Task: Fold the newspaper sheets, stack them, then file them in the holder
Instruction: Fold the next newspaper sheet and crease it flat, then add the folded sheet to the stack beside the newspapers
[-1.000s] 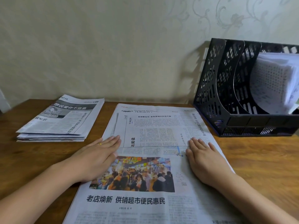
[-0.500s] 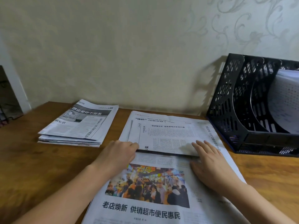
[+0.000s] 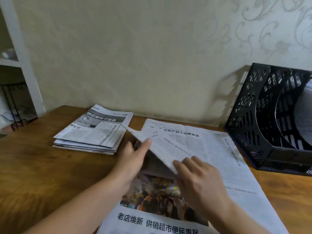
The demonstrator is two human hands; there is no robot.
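Observation:
A large newspaper sheet (image 3: pixel 211 159) lies open on the wooden table in front of me, a colour crowd photo on its near half. My left hand (image 3: pixel 133 159) grips the left edge of a folded flap (image 3: pixel 162 149) and lifts it, so its corner points up and left. My right hand (image 3: pixel 199 179) pinches the flap's near edge. A stack of folded newspapers (image 3: pixel 94 132) rests at the left, apart from the sheet. The black mesh file holder (image 3: pixel 263 125) stands at the right with papers in a far slot.
The wooden table (image 3: pixel 42 174) runs up to a patterned wall behind. A white door frame (image 3: pixel 22 65) and a black wire rack (image 3: pixel 11 105) stand beyond the table's left end.
Both hands went from pressing flat on the fold line to gripping the flap, whose left side has risen off the sheet. The camera swung left and up.

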